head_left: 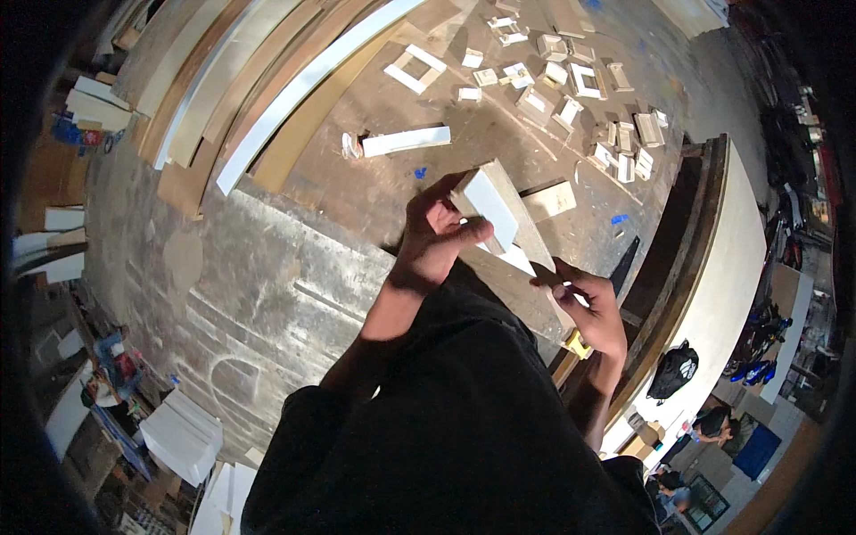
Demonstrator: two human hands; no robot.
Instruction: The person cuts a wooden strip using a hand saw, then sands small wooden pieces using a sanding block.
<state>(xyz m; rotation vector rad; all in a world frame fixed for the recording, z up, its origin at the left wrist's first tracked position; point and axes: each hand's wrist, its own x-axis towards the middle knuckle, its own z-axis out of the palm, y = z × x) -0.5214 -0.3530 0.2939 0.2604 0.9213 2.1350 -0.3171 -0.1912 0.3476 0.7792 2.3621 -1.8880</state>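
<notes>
the fingers of my left hand [443, 234] are mostly hidden behind the piece of wood [524, 230] i hold up, and the fingertips of my right hand [588, 308] sink into shadow at its edge. my black clothing [428, 401] covers part of the tabletop's near edge, and a yellow thing [580, 344] under my right wrist is too covered to name.

the piece is above the brown tabletop [486, 134], close to its near edge. long boards [267, 98] fill the left end, some jutting past that edge. small wooden frames [535, 105] are scattered toward the far right corner. between boards and frames there is room to move, broken by a white strip [406, 141] with a small bottle at its left end [351, 145]. a loose block [548, 201] lies just beyond the piece, partly hidden by it.

my hands are apart, both clamped on the piece: left thumb flat on its white face, right thumb and fingers pinching farther down. it is tilted, pale tan along its sides, narrowing toward my right hand; i cannot see its underside.
</notes>
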